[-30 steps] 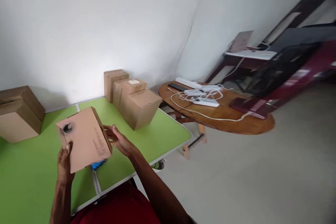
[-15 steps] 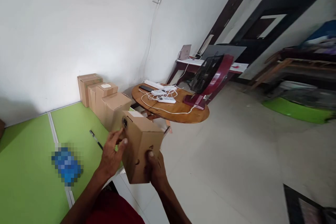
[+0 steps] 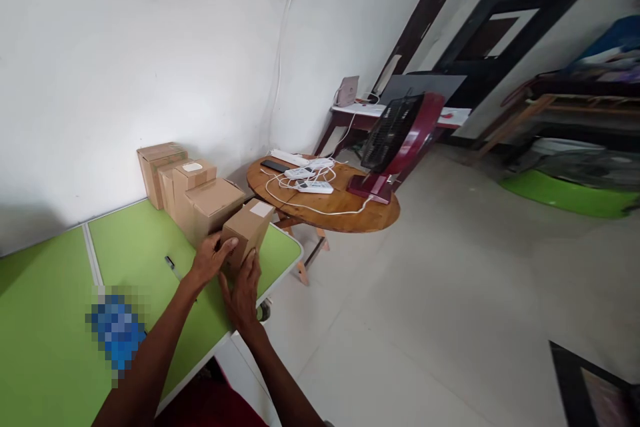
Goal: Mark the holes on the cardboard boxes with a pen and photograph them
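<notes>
A small cardboard box (image 3: pixel 246 225) with a white label on top is at the near end of a row of cardboard boxes, at the green table's (image 3: pixel 55 293) right end. My left hand (image 3: pixel 211 259) grips its left side, thumb across the near edge. Against its near face and right side, my right hand (image 3: pixel 243 290) presses with the fingers pointing up. Whether the box's underside touches the table is hidden. Behind it stand a larger cardboard box (image 3: pixel 213 203) and several more along the wall. A pen (image 3: pixel 171 264) lies left of my left hand, partly covered by my forearm.
A blurred blue item (image 3: pixel 117 330) lies on the table beside my left forearm. Beyond the table's right end, a round wooden table (image 3: pixel 345 213) carries white power strips (image 3: pixel 314 187), tangled cables, a dark phone-like object (image 3: pixel 274 166) and a red fan (image 3: pixel 415 133).
Both hands have carried the box forward and down, from over the table's front edge to the row's end. My right hand has shifted its hold on it.
</notes>
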Available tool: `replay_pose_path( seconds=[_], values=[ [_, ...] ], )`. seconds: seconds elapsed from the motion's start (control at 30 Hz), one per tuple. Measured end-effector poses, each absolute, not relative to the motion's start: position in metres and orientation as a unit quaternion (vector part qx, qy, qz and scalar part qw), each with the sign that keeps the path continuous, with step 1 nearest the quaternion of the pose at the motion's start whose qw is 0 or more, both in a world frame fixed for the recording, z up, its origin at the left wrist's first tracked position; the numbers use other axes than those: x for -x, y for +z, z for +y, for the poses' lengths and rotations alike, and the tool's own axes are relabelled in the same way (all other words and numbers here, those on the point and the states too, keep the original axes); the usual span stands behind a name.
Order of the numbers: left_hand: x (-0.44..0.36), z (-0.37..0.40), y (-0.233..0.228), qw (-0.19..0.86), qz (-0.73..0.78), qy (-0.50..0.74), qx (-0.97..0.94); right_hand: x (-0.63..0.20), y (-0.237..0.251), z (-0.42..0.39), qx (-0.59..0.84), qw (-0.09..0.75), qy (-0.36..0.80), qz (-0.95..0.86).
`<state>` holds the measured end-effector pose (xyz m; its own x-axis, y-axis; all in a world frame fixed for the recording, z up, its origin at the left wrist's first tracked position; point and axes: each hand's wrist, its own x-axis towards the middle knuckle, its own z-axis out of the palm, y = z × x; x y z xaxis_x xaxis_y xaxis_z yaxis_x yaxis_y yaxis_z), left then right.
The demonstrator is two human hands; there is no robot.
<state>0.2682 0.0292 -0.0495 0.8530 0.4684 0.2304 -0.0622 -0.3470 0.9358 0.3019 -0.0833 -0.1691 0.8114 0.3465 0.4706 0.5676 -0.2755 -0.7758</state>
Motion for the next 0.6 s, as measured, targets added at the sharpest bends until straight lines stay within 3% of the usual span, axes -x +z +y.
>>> replay_pose_path(
  seconds=[0.3,0.6],
  values=[
    [-0.204,0.022,-0.077,0.448,0.239,0.303,-0.806,-0.305,-0.193,-0.08,0.786,0.527,-0.09,-0.309],
    [-0.078,0.058,-0.055,0.341,0.366,0.469,-0.728,-0.322,-0.166,-0.124,0.776,0.572,-0.076,-0.254]
  ],
)
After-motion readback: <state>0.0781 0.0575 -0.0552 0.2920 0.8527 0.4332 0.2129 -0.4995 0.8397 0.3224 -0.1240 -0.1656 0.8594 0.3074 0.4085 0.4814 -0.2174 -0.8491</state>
